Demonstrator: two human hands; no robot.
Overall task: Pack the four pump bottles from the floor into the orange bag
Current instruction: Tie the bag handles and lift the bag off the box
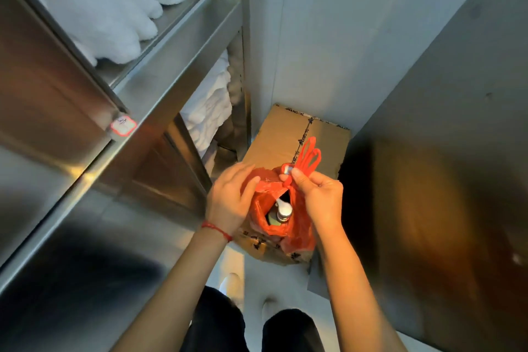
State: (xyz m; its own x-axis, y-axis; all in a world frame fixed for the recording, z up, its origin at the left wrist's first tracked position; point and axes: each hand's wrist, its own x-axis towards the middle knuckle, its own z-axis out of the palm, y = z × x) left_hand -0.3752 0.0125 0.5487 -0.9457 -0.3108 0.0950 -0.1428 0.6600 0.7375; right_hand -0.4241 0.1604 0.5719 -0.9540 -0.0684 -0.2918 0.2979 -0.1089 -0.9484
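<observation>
The orange plastic bag [297,226] stands on a cardboard box in front of me. My left hand [228,200] grips the bag's left rim, fingers curled over the plastic. My right hand [320,194] pinches the bag's right edge by its handles [310,156], which stick up behind my fingers. Through the mouth I see the silver pump top of one bottle [283,210] inside the bag. How many bottles are in there is hidden by the plastic. No bottle shows on the floor.
The brown cardboard box [274,137] lies on the floor against the back wall. A steel shelf rack [160,66] with folded white towels [108,8] fills the left. A dark metal panel [443,180] closes the right. My feet [231,286] stand just before the box.
</observation>
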